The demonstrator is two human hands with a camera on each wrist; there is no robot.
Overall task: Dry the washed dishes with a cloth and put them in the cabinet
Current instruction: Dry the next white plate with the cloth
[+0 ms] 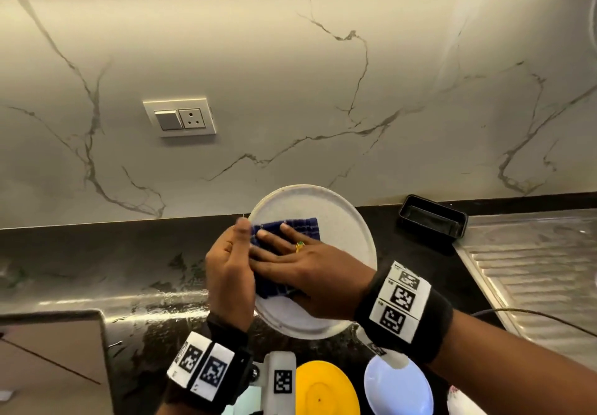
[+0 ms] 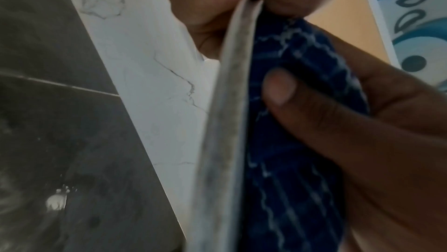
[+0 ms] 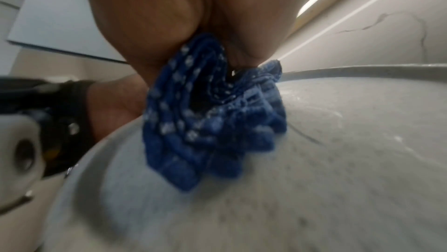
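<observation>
Mid-drying: left hand (image 1: 227, 272) gripping plate (image 1: 342, 220) rim, right hand (image 1: 303, 262) pressing cloth (image 1: 290, 227) flat-fingered. Other dishes (image 1: 326, 388) waiting below; nothing visibly put away.

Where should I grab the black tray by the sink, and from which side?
Take the black tray by its two long walls, coming from above. It sits open side up on the counter with raised thin walls, and nothing stands against it, so fingers can likely pinch a wall or span it.

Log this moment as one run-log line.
step: drying | left hand: grips white plate rim | right hand: presses blue cloth flat on plate | cabinet: not yet
</observation>
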